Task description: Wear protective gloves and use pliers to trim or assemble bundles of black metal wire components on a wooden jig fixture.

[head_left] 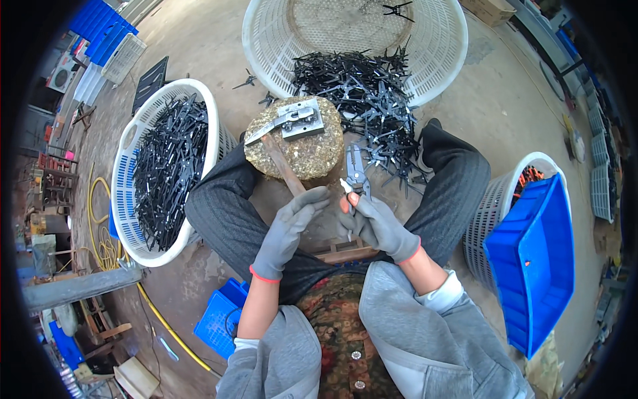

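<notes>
Across a cluttered workshop spreads a stained concrete floor, with stacked blue crates at the far left and a yellow hose trailing over the near left. On that floor a wide white basket, seemingly tipped toward the person, opens onto a heap of black tools, which spills past its rim and down between the person's bent legs. Outside the left leg stands a narrower basket full of dark pieces; outside the right one, a slatted basket is partly screened by a deep blue tub leaning on it. Between the knees sits a round speckled block, bearing a hammer, whose wooden handle slants back toward the person, and a metal plate. The left hand, gloved in grey, has its fingers loosely extended and hides the handle's end; whether they touch it cannot be told. The right hand, gloved alike, is closed around the handles of grey pliers, just right of the block and nearer than the heap. Their long axis runs away from the person, jaws foremost, leaning slightly left. Beside the handles shows a small white piece, its kind unclear.
</notes>
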Motion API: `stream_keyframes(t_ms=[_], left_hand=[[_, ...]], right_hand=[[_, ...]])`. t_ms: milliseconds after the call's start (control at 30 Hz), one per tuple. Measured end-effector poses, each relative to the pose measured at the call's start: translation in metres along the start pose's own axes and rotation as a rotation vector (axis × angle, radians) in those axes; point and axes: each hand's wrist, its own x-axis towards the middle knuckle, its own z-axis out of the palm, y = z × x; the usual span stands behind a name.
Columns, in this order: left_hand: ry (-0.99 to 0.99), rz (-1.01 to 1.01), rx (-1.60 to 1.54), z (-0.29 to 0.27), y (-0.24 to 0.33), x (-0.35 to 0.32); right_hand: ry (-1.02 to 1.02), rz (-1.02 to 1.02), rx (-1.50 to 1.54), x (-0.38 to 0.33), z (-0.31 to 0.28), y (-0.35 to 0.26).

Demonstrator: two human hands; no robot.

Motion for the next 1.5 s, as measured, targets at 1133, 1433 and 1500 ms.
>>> stream_keyframes(t_ms=[1133,1433,1500], left_hand=[[0.003,-0.013,0.153,-0.019,0.017,0.039],[-0.065,0.514,-0.878,-0.145,0.048,0.057],[0.206,0.346,-0.699,-0.116,0.056,0.068]], right_hand=[[-0.153,0.151,-0.608,0.031,-0.028,0.001],[0.624,-0.084,0.047,0.099,-0.206,0.006],[0.756,-0.078,0.038,0.105,-0.231,0.011]])
